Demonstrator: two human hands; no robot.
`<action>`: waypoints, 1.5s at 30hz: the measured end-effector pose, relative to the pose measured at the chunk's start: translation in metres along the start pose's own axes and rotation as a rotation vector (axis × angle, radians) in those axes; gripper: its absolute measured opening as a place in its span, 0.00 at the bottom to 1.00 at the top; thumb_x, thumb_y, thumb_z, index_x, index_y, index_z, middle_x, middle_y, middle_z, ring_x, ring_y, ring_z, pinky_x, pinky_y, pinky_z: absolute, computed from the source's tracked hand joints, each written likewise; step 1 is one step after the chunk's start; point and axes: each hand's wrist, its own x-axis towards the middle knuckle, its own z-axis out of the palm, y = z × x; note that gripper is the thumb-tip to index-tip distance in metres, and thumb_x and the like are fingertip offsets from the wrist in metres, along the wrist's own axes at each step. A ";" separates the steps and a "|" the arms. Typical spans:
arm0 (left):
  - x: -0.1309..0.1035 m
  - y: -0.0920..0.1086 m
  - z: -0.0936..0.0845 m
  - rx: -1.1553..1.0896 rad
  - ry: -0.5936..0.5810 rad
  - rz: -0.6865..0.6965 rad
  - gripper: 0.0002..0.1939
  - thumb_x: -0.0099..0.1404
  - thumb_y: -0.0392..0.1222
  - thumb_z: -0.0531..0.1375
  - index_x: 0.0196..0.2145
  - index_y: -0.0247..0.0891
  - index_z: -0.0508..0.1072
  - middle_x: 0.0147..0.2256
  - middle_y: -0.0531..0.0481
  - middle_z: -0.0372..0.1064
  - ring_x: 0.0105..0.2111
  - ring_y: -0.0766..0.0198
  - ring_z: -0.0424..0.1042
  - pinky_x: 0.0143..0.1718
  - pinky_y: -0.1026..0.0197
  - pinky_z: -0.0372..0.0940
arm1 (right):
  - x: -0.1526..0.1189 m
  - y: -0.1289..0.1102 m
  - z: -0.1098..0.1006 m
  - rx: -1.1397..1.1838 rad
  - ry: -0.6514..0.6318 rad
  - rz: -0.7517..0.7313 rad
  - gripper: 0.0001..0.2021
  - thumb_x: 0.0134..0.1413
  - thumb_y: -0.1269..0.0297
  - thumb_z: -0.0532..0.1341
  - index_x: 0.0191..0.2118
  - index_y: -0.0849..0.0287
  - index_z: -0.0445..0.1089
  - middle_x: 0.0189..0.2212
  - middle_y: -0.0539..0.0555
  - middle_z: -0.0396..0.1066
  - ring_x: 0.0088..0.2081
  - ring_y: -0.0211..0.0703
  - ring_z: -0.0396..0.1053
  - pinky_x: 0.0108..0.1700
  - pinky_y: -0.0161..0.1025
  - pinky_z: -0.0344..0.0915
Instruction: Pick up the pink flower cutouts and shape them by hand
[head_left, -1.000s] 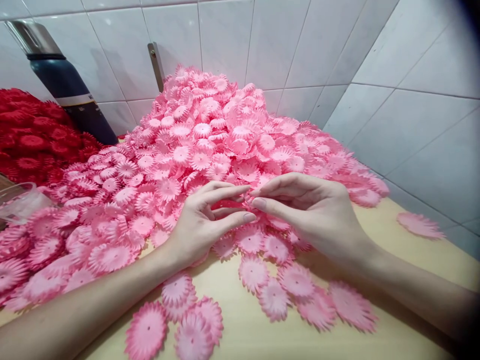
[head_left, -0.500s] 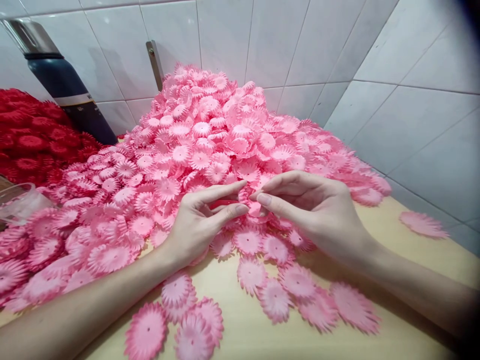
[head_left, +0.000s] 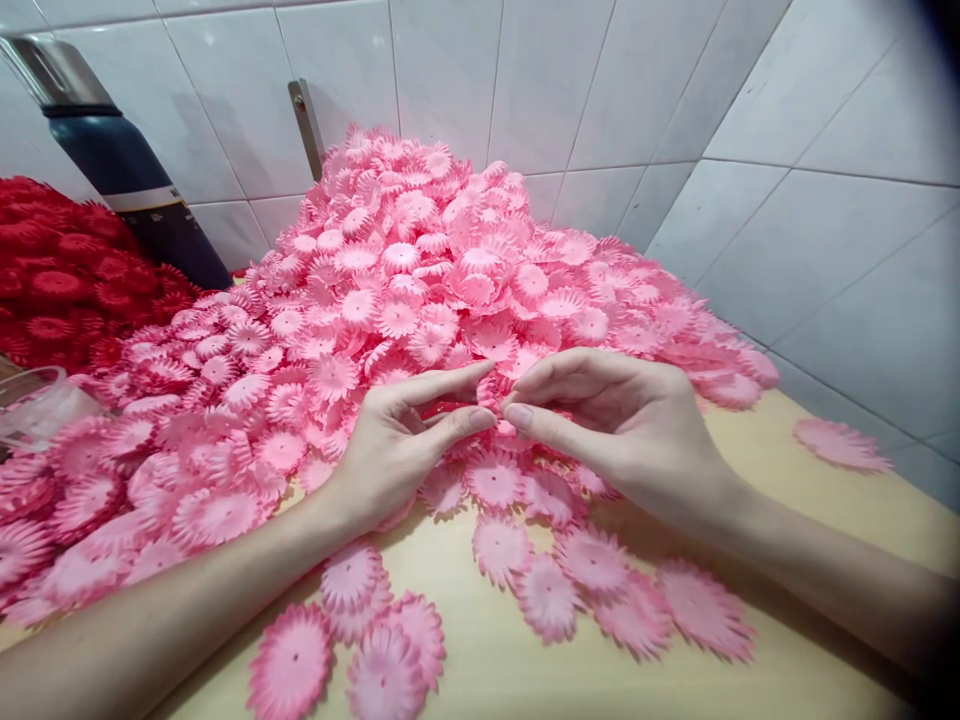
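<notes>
Left hand: The person's left hand (head_left: 405, 440) pinches a small pink piece (head_left: 491, 390) between thumb and forefinger, over the table (head_left: 525, 675).
Right hand: The right hand (head_left: 645, 425) curves in beside it, thumb and fingers drawn close; whether they grip is impossible to tell.
Fingertip work: Frilled edges look soft enough to crease, so a light, steady pinch and small finger movements seem best.
Pink pile: A scalloped pink heap (head_left: 420, 250) rises behind the hands against white tiles (head_left: 555, 90).
Far left: A dark blue bottle (head_left: 135, 165) leans by a red heap (head_left: 60, 285).
</notes>
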 end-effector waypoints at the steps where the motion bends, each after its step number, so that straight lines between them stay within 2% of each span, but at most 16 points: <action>1: 0.000 0.000 0.000 -0.002 -0.002 -0.001 0.17 0.55 0.37 0.68 0.44 0.44 0.79 0.39 0.49 0.79 0.37 0.62 0.77 0.39 0.63 0.74 | 0.000 0.000 0.000 -0.005 -0.001 0.000 0.07 0.46 0.67 0.70 0.34 0.54 0.74 0.32 0.50 0.77 0.35 0.42 0.76 0.40 0.40 0.76; 12: -0.001 -0.002 0.001 -0.018 -0.010 -0.003 0.17 0.56 0.38 0.68 0.45 0.43 0.79 0.38 0.50 0.78 0.37 0.65 0.76 0.39 0.65 0.73 | 0.001 0.000 0.001 0.005 -0.010 0.007 0.06 0.48 0.69 0.69 0.33 0.55 0.73 0.31 0.49 0.75 0.34 0.40 0.74 0.38 0.37 0.74; 16: -0.001 0.003 0.001 -0.011 0.037 -0.032 0.17 0.55 0.39 0.69 0.44 0.40 0.79 0.37 0.49 0.78 0.37 0.64 0.76 0.39 0.66 0.73 | 0.001 0.000 0.000 -0.058 0.057 0.003 0.03 0.51 0.69 0.66 0.33 0.55 0.72 0.32 0.50 0.75 0.35 0.40 0.74 0.38 0.38 0.73; 21: 0.002 0.005 -0.001 -0.004 0.099 -0.052 0.15 0.55 0.39 0.69 0.41 0.38 0.78 0.30 0.52 0.75 0.31 0.67 0.75 0.34 0.67 0.72 | 0.003 0.000 -0.002 -0.143 0.097 -0.051 0.05 0.51 0.72 0.63 0.31 0.54 0.73 0.31 0.49 0.74 0.34 0.40 0.72 0.35 0.37 0.71; 26: 0.002 0.003 -0.001 -0.030 0.058 0.005 0.14 0.54 0.36 0.69 0.40 0.38 0.78 0.34 0.51 0.76 0.36 0.67 0.76 0.37 0.68 0.73 | 0.002 -0.001 -0.003 -0.234 -0.010 -0.116 0.09 0.56 0.73 0.60 0.35 0.53 0.76 0.35 0.51 0.75 0.38 0.42 0.72 0.38 0.40 0.69; 29: 0.000 0.001 0.000 -0.076 -0.020 0.055 0.15 0.53 0.33 0.69 0.40 0.40 0.79 0.38 0.51 0.78 0.39 0.65 0.77 0.43 0.64 0.73 | 0.001 -0.001 -0.002 -0.257 -0.020 -0.101 0.05 0.55 0.69 0.61 0.33 0.55 0.76 0.34 0.53 0.75 0.35 0.43 0.72 0.37 0.41 0.69; 31: -0.002 -0.001 0.000 -0.122 -0.087 0.064 0.16 0.53 0.31 0.69 0.41 0.41 0.79 0.39 0.51 0.78 0.40 0.63 0.77 0.46 0.61 0.73 | 0.001 0.001 -0.002 -0.232 0.005 -0.060 0.01 0.52 0.67 0.65 0.32 0.56 0.73 0.31 0.52 0.74 0.32 0.42 0.71 0.34 0.41 0.68; 34: -0.003 -0.004 -0.001 -0.139 -0.145 0.079 0.17 0.54 0.29 0.68 0.42 0.41 0.78 0.41 0.50 0.78 0.41 0.61 0.78 0.48 0.57 0.73 | 0.002 0.003 -0.001 -0.166 0.057 -0.023 0.10 0.46 0.68 0.69 0.34 0.55 0.68 0.29 0.48 0.71 0.29 0.40 0.68 0.30 0.39 0.67; 38: -0.002 -0.005 -0.001 -0.136 -0.153 0.086 0.21 0.53 0.29 0.69 0.44 0.42 0.77 0.42 0.50 0.77 0.43 0.60 0.77 0.47 0.57 0.73 | 0.001 0.002 0.000 -0.246 0.024 -0.067 0.03 0.51 0.67 0.66 0.31 0.55 0.70 0.28 0.50 0.73 0.29 0.40 0.70 0.31 0.38 0.67; 41: -0.001 -0.004 -0.001 -0.127 -0.158 0.056 0.20 0.52 0.30 0.69 0.43 0.41 0.77 0.41 0.50 0.77 0.43 0.60 0.76 0.45 0.59 0.74 | 0.000 0.001 0.001 -0.301 0.006 -0.106 0.03 0.52 0.68 0.65 0.29 0.56 0.71 0.27 0.50 0.74 0.29 0.39 0.71 0.31 0.38 0.68; 45: -0.001 -0.003 -0.001 0.001 -0.062 0.071 0.14 0.54 0.34 0.69 0.40 0.39 0.78 0.40 0.49 0.77 0.40 0.62 0.77 0.42 0.64 0.74 | -0.001 0.002 0.001 -0.314 -0.010 -0.117 0.04 0.52 0.68 0.65 0.28 0.57 0.70 0.26 0.50 0.73 0.27 0.39 0.69 0.29 0.38 0.66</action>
